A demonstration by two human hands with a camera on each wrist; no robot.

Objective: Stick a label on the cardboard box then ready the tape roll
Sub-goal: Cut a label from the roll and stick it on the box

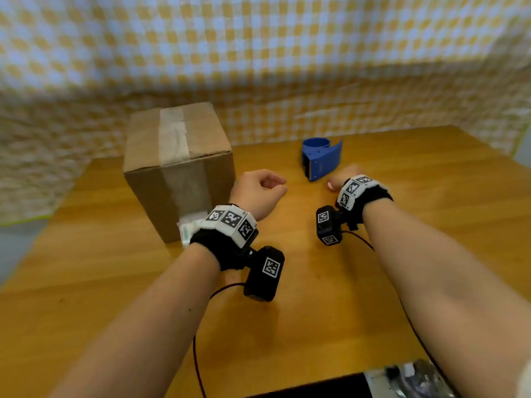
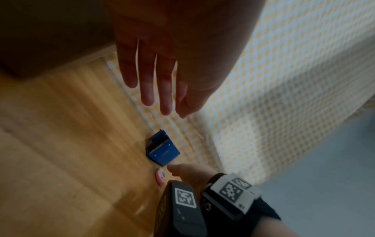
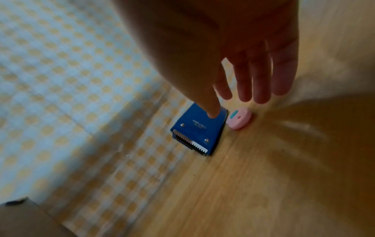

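A taped cardboard box (image 1: 178, 168) stands on the left of the wooden table (image 1: 287, 326). A white paper piece (image 1: 186, 228) lies at its near bottom corner, partly hidden by my left wrist. To the box's right sits a blue tape dispenser (image 1: 321, 159) with a serrated blade (image 3: 190, 144). My left hand (image 1: 273, 185) hovers between box and dispenser, fingers (image 2: 148, 96) relaxed, holding nothing. My right hand (image 1: 342, 176) hangs just short of the dispenser (image 3: 194, 129), empty with fingers spread, and its thumb points at the blue body.
A small pink round object (image 3: 239, 119) with a teal mark lies on the table beside the dispenser, under my right fingers. Yellow-and-white checked cloth (image 1: 287, 53) hangs behind the table. The table's near edge (image 1: 287, 389) runs below my forearms.
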